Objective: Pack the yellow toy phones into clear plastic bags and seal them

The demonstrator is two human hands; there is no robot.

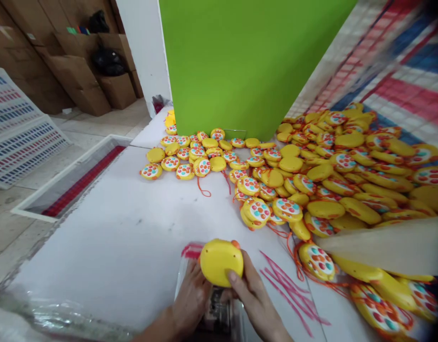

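Two bare hands work here, with one yellow, rounded plastic toy [219,261] between them, above the near part of the white surface [126,228]. The right hand [252,289] grips it, thumb across its face; the left hand [192,294] is at its other side, and whether it grips anything I cannot tell. One clear plastic packet with a pink top band [193,251] lies beneath.

The held toy shows a plain yellow, smooth face with small dark holes and orange bits at its edge.

Dozens of matching yellow toys [290,164], too overlapped to count, heap along the back and right; many show white panels with red, orange and teal dots, some trailing orange cords. Several thin magenta strips [306,304] lie right of the hands. One upright green panel [254,66] blocks the view behind, and one pale flap [386,244] covers part of the heap.
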